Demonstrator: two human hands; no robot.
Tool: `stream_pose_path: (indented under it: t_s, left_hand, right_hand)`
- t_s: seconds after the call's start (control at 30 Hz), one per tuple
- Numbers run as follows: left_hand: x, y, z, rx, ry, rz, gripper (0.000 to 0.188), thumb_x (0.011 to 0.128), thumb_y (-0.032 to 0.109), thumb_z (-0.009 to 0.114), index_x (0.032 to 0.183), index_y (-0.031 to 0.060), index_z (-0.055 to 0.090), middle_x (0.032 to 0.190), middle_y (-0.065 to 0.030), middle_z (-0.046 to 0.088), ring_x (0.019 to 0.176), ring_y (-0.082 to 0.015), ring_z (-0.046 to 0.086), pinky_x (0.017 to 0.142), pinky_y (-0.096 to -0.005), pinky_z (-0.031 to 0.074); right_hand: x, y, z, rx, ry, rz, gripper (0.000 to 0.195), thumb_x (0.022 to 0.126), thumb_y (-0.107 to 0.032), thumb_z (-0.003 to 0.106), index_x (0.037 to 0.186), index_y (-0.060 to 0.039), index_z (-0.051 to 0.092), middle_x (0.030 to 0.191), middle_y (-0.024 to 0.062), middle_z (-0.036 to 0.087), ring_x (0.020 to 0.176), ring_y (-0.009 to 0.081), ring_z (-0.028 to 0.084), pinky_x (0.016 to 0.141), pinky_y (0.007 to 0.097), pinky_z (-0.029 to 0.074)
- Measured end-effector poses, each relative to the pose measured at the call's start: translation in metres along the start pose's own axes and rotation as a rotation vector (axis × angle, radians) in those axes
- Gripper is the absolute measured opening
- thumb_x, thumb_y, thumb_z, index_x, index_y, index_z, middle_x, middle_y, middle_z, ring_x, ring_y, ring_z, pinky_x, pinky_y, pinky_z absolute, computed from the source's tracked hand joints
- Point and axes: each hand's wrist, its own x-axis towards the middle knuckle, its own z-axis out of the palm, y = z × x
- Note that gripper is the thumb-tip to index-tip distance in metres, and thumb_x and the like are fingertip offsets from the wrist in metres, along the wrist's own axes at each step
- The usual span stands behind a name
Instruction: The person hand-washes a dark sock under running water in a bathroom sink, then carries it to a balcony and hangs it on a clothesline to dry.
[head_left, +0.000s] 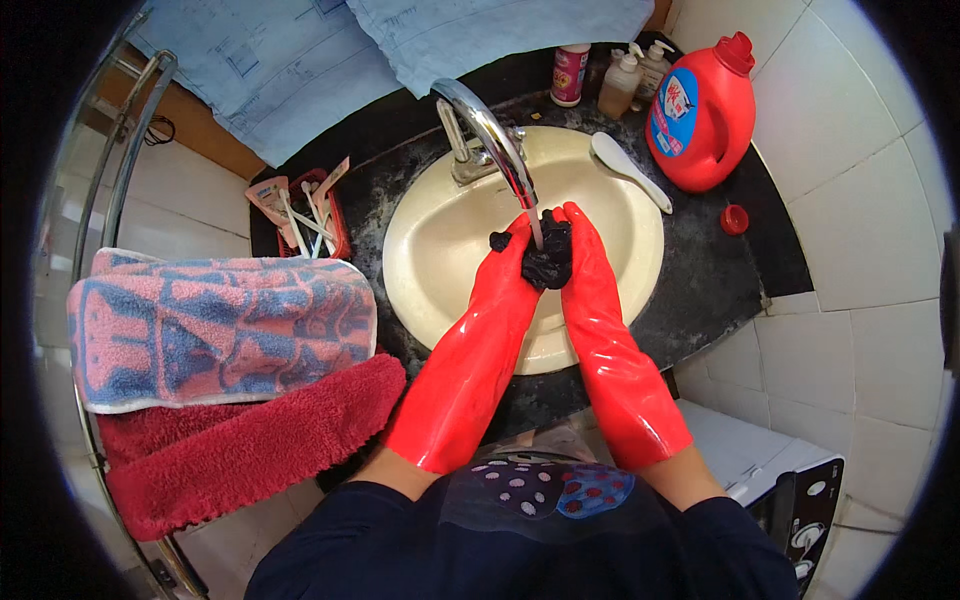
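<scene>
Both my hands wear long red rubber gloves and meet over the cream washbasin (442, 247). Between them they hold a bunched black cloth (551, 262) beneath the chrome faucet (491, 124). Water runs from the spout onto the cloth. My left hand (510, 259) grips it from the left, and a small black end sticks out beside its fingers. My right hand (585, 244) presses on the cloth's right side, fingers pointing up towards the faucet. The fingertips are partly hidden by the cloth.
A white-handled brush (634, 172) lies on the basin's right rim. Right of it stand a red detergent jug (701, 112) and its red cap (734, 220). Pump bottles (620, 86) are behind. At left are a red basket (341, 232) with toothbrushes, a patterned towel (225, 330) and a dark red towel (255, 442).
</scene>
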Motion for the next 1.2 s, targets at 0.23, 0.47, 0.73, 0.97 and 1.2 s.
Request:
stream_pose_path:
  t_s: [0.23, 0.47, 0.73, 0.97, 1.2]
  left_hand:
    - [0.005, 0.019, -0.027, -0.066, 0.049, -0.18, 0.054, 0.096, 0.062, 0.057, 0.124, 0.0154, 0.06, 0.105, -0.0129, 0.064, 0.095, -0.0341, 0.064, 0.077, -0.0558, 0.054]
    - [-0.003, -0.006, 0.029, -0.075, 0.186, -0.349, 0.05, 0.104, 0.053, 0.04, 0.136, 0.0173, 0.053, 0.133, -0.0103, 0.063, 0.125, -0.0339, 0.056, 0.103, -0.0579, 0.044]
    - [0.014, 0.009, -0.017, -0.046, 0.077, -0.149, 0.059, 0.094, 0.059, 0.062, 0.13, 0.0138, 0.056, 0.125, -0.0157, 0.061, 0.098, -0.0352, 0.065, 0.084, -0.0537, 0.055]
    - [0.036, -0.015, -0.016, -0.653, -0.17, -0.413, 0.041, 0.101, 0.047, 0.055, 0.117, 0.0111, 0.066, 0.107, -0.0128, 0.07, 0.097, -0.0309, 0.067, 0.092, -0.0511, 0.055]
    - [0.02, 0.017, -0.007, -0.116, -0.016, -0.207, 0.075, 0.1, 0.066, 0.041, 0.146, 0.0067, 0.044, 0.134, -0.0216, 0.058, 0.113, -0.0359, 0.061, 0.102, -0.057, 0.048]
  right_hand:
    - [-0.063, -0.032, 0.048, -0.808, -0.433, -0.582, 0.045, 0.094, -0.008, 0.063, 0.138, -0.0067, 0.057, 0.132, 0.0135, 0.062, 0.128, 0.0286, 0.055, 0.105, 0.0365, 0.044]
    - [0.01, -0.021, 0.004, -0.488, -0.235, -0.031, 0.051, 0.093, -0.024, 0.07, 0.137, -0.0022, 0.054, 0.122, 0.0212, 0.065, 0.111, 0.035, 0.063, 0.098, 0.0437, 0.048]
    - [-0.062, -0.022, 0.024, -0.846, -0.296, -0.777, 0.03, 0.084, -0.008, 0.073, 0.112, -0.0033, 0.065, 0.116, 0.0179, 0.067, 0.11, 0.0351, 0.064, 0.098, 0.0428, 0.048]
    - [0.0, -0.037, 0.021, -1.029, -0.282, -0.729, 0.04, 0.088, -0.017, 0.067, 0.126, -0.0058, 0.065, 0.134, 0.0178, 0.063, 0.125, 0.0376, 0.056, 0.106, 0.0468, 0.042]
    - [-0.057, -0.046, 0.014, -0.914, -0.403, -0.807, 0.042, 0.084, 0.001, 0.068, 0.126, -0.0058, 0.067, 0.134, 0.0179, 0.063, 0.129, 0.0408, 0.054, 0.108, 0.0494, 0.041]
